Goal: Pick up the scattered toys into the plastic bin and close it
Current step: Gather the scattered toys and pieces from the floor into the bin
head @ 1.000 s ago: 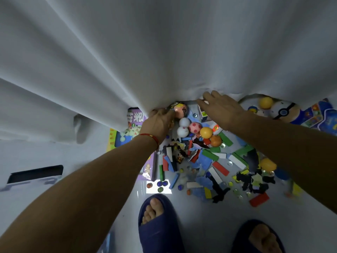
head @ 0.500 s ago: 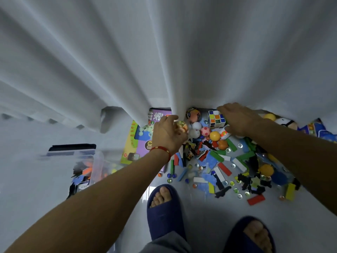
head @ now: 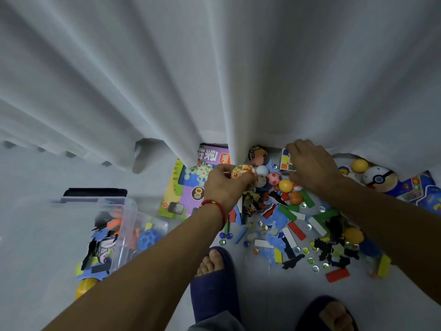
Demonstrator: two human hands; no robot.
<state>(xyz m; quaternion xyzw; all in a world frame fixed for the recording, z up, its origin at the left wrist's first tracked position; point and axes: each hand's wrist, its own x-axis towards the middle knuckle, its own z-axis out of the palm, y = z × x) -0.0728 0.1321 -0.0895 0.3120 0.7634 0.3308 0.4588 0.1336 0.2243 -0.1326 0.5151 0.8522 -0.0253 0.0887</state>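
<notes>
Surface: a pale, smooth floor (head: 250, 295), bounded at the back by a white pleated curtain (head: 214, 75) hanging to floor level; two feet in dark blue slippers (head: 214, 278) stand at the lower edge.

Far left: the clear plastic bin (head: 128, 223), open and partly filled with foam pieces, an orange item and a blue lattice ball (head: 149, 238); a label inside bears print too blurred to read; a dark flat panel (head: 95, 192) lies just behind the bin.

Left of centre: a purple and green game box (head: 188, 194) flat on the floor, its top edge under the curtain hem; large Chinese characters are printed on it, not legible with certainty.

Centre: the left hand (head: 226, 185), red cord at the wrist, fingers curled round a small patterned ball (head: 243, 172).

Right of centre: the scattered toys (head: 293, 225), namely coloured blocks, foam shapes, glass marbles and balls, spread over the floor; the right hand (head: 310, 166) reaches over a colour cube (head: 286, 161), fingers bent upon it; whether it grips cannot be told.

Far right: a red and white ball toy (head: 379, 177) beside a blue printed board (head: 420, 192).
</notes>
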